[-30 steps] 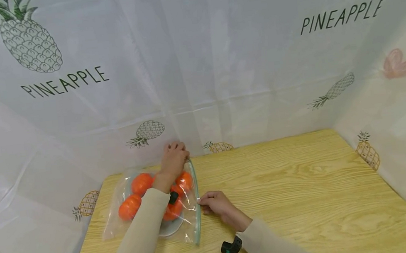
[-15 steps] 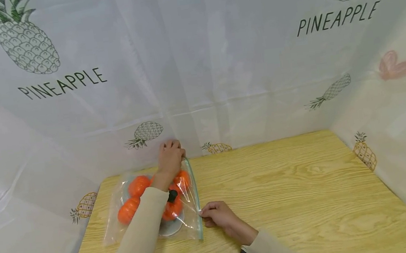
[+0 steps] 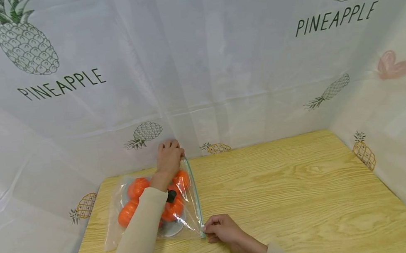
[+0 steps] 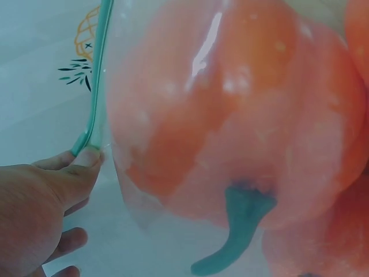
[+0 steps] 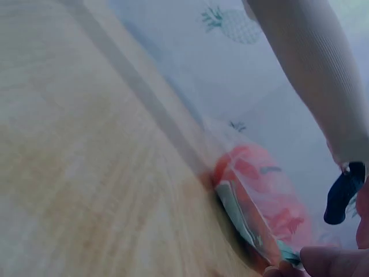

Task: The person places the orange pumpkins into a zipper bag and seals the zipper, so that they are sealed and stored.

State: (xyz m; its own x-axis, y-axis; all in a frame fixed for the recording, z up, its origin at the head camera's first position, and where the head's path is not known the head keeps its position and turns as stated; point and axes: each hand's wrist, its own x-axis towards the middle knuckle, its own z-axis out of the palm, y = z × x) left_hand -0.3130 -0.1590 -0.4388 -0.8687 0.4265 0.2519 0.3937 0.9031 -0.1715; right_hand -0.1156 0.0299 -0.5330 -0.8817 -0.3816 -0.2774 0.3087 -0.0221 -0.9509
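A clear zip bag lies at the left of the table, several orange pumpkins on a pale plate inside it. Its green zip strip runs along the right side. My left hand pinches the strip's far end between thumb and finger, as the left wrist view shows. There, one pumpkin with a curved green stem shows large through the plastic. Near the strip's front end, my right hand pinches the small white slider. My left forearm hides part of the bag.
The wooden table stretches to the right of the bag. White curtains printed with pineapples stand behind and at both sides, close to the far table edge. A dark wrist camera sits on the left wrist.
My right hand has slid along the zip strip toward the near end, taking the slider with it. My left hand stays on the far end, and the strip looks straighter.
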